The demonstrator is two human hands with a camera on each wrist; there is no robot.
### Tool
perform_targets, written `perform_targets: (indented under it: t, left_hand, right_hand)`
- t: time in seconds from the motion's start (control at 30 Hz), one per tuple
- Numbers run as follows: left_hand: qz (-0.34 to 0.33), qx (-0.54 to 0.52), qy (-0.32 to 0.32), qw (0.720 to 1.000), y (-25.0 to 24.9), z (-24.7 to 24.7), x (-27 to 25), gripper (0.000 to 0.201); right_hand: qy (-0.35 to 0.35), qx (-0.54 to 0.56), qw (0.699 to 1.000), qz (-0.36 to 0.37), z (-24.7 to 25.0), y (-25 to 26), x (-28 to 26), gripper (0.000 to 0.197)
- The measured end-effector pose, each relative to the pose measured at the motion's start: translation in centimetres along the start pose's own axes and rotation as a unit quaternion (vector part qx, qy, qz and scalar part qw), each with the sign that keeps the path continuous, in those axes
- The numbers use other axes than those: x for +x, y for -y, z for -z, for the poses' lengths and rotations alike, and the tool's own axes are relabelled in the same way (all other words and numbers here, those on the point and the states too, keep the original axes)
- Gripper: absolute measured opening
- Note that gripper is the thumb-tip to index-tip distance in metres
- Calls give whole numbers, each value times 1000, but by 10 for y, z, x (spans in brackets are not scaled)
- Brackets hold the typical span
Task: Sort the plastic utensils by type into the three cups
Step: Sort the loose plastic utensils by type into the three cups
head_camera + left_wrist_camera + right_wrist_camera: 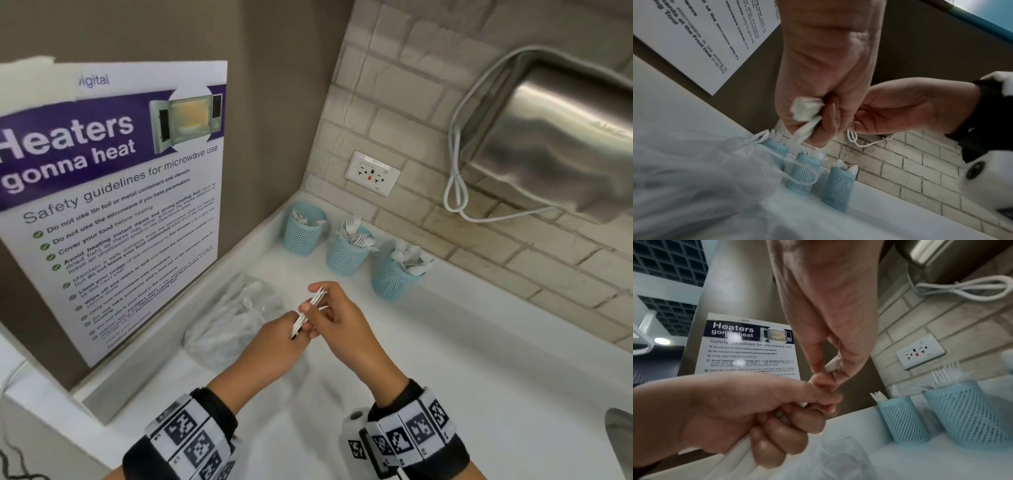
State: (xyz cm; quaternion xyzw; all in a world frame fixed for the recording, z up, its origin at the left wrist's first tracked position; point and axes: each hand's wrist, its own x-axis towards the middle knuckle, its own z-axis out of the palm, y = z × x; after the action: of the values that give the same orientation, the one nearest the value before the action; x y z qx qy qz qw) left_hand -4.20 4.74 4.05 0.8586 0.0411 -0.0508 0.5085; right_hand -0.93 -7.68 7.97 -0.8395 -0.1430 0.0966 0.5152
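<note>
Gripping one slim bundle of white plastic utensils (309, 312), both hands (274, 346) (337, 318) hover before three perforated blue cups (346, 255).

- The worktop (462, 370) is white and smooth, running into a corner between a grey wall and a pale brick wall.
- Three light-blue mesh cups stand on it in a row along the brick wall.
- The left cup (303, 229), nearest the corner, holds white utensils whose type I cannot tell.
- The middle cup (347, 255) holds white forks.
- The right cup (394, 279) holds white spoons.
- A clear plastic bag (233, 322) with white utensils lies in front of the left cup, well apart from it.
</note>
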Motion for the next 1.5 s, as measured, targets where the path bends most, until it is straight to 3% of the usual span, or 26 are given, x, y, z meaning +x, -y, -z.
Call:
perform_targets:
  t: [0.2,0.33,0.4,0.57,0.73,0.83,0.93,1.03,1.17,1.33,1.5]
  left_hand:
    - [-2,5,-37,999,-7,4,0,18]
    - [4,-19,-73,997,-5,13,2,17]
    - [0,-33,-83,996,-7,17,4,15]
    - [10,-89,-49,995,-13,24,2,18]
    - [7,-100,-47,994,-15,27,5,24]
    - [7,-110,-61,992,-10,30,8,27]
    - [27,-146,-80,986,5,33,11,31]
    - [53,-155,-105,981,21,34,14,30]
    - [50,-152,-107,981,30,33,16,26]
    - [50,-143,-109,982,37,33,17,26]
    - [56,-141,-116,982,45,35,17,26]
  right_hand:
    - [45,123,991,-16,8,7,8,11]
    - [5,155,988,7,34,22,31,6]
    - [14,150,989,14,43,30,38,5]
    - [125,76,989,15,33,34,41,6]
    - [123,82,989,24,37,36,49,5]
    - [75,90,993,35,51,40,59,7]
    - [-60,80,993,56,78,44,81,4]
    - [-199,66,974,85,102,42,112,14]
    - [-305,59,946,93,101,35,154,7]
    - [-333,-17,939,85,74,14,194,12]
    - [-247,-113,962,41,49,-11,213,10]
